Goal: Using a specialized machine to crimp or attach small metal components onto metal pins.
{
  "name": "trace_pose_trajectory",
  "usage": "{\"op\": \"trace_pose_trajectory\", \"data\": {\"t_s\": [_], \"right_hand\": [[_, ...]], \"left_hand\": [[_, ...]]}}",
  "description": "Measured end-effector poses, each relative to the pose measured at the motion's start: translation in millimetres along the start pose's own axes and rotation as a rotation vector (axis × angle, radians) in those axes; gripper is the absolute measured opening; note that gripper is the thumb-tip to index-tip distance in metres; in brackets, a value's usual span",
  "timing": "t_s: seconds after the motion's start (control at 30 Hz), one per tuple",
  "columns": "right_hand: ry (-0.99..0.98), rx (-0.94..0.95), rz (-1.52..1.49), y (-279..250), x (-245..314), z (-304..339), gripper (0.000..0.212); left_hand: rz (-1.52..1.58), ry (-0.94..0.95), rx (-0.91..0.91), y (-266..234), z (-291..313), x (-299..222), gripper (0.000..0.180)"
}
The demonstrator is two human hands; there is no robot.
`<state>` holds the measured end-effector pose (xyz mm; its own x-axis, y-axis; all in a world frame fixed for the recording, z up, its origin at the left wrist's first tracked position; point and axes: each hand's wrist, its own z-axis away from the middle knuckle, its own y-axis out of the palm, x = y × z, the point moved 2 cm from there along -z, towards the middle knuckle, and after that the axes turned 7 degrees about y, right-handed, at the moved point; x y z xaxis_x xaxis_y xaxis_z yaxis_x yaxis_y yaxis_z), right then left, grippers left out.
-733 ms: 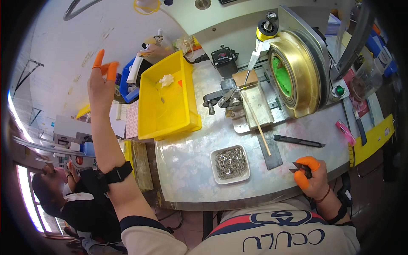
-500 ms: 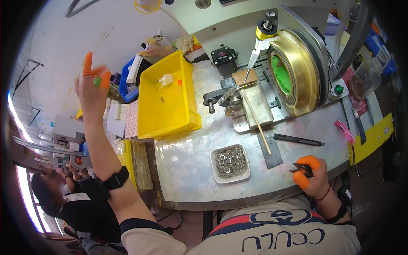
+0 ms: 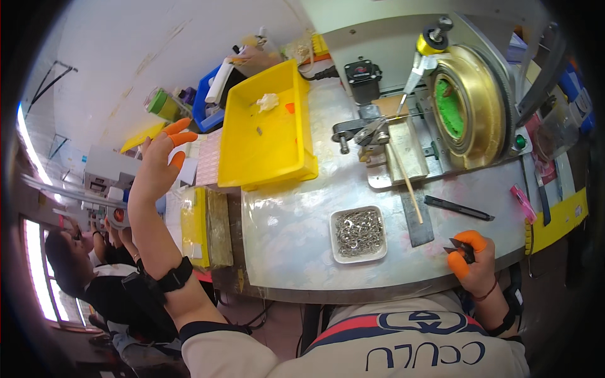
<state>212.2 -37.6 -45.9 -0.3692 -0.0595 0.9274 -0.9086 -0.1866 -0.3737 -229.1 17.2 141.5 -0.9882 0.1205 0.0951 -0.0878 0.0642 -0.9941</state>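
Note:
My left hand (image 3: 156, 165) is raised left of the yellow tray (image 3: 234, 175), touching nothing I can see. Its fingers are apart, with orange finger cots on some of them. At the right front of the table my right hand (image 3: 478, 268), also in orange cots, is closed around small dark pliers (image 3: 465, 250), whose jaws poke out leftward; their handles are hidden in my palm. A white square dish (image 3: 334, 252) heaped with small silvery metal pieces (image 3: 359, 233) sits in front of me. Beside my right hand lie a black utility knife (image 3: 459, 208) and a flat dark bar (image 3: 417, 220).
A machine with a gold-coloured wheel (image 3: 482, 110) and a small metal block (image 3: 408, 151) stands at the back right. A thin wooden stick (image 3: 405, 179) leans there. Yellow boxes (image 3: 196, 227) stand left of the table. Another person (image 3: 66, 264) sits further left.
My left hand has come down and slightly right, its fingers now bent. The view has shifted, moving the table's things rightward and up in the picture. My right hand still holds the pliers.

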Motion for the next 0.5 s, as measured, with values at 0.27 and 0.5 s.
{"op": "trace_pose_trajectory", "data": {"t_s": [0.27,0.5], "right_hand": [[0.002,-0.051,-0.026,1.8,-6.0,8.2,0.024],[-0.029,-0.037,0.028,2.5,-8.9,5.0,0.025]], "left_hand": [[-0.084,-0.258,0.069,9.0,94.9,25.0,0.028],[-0.353,-0.127,0.149,53.0,128.5,15.6,0.029]]}}
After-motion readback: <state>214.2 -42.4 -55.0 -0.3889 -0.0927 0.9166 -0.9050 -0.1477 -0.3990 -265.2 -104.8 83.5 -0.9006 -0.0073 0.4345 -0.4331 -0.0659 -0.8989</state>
